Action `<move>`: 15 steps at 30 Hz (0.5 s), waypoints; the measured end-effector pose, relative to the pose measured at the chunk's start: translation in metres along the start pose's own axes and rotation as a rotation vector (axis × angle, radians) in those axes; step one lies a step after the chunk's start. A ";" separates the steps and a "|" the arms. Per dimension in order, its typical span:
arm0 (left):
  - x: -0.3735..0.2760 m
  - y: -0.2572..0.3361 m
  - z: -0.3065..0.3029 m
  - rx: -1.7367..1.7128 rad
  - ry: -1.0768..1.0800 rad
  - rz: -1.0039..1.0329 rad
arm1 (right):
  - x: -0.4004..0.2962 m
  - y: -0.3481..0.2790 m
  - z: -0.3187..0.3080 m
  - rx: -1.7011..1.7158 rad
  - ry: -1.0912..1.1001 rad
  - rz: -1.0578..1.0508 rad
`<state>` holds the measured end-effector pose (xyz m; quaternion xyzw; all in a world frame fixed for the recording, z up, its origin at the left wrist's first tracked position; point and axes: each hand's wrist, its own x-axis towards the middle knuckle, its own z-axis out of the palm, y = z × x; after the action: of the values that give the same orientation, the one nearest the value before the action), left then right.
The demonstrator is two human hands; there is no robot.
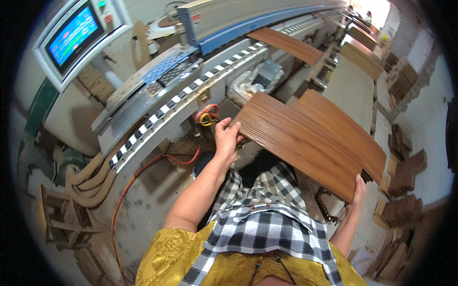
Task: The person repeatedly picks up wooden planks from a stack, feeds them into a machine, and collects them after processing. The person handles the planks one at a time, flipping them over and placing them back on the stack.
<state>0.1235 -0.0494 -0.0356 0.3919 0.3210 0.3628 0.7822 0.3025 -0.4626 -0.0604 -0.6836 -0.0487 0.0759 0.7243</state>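
A brown wood-grain panel (293, 141) is held in front of me by both hands. My left hand (226, 137) grips its near left corner, thumb on top. At the opposite end, my right hand (359, 189) holds the short edge, with part of the fingers hidden by the panel. Just beyond it lies a second wood-grain panel (343, 132), partly covered by the first. To the left runs the roller track (171, 104) of a long machine that looks like an edge bander. A further brown panel (288, 44) juts out from that machine's far section.
A lit touchscreen (73, 35) stands at upper left. Orange and yellow-handled tools (207, 116) hang by the track, above a red hose (143, 168). A plastic bin (266, 75) sits below the machine. Stacked brown boards (400, 211) line the right side. A distant person (368, 16) is visible.
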 end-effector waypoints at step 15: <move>-0.047 0.090 -0.111 -0.010 0.235 0.179 | -0.088 -0.019 0.280 0.091 -1.035 0.142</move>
<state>-0.0174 -0.0070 -0.0039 0.3699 0.3721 0.4761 0.7057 0.1679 -0.2042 -0.0212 -0.5260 -0.3505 0.4545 0.6276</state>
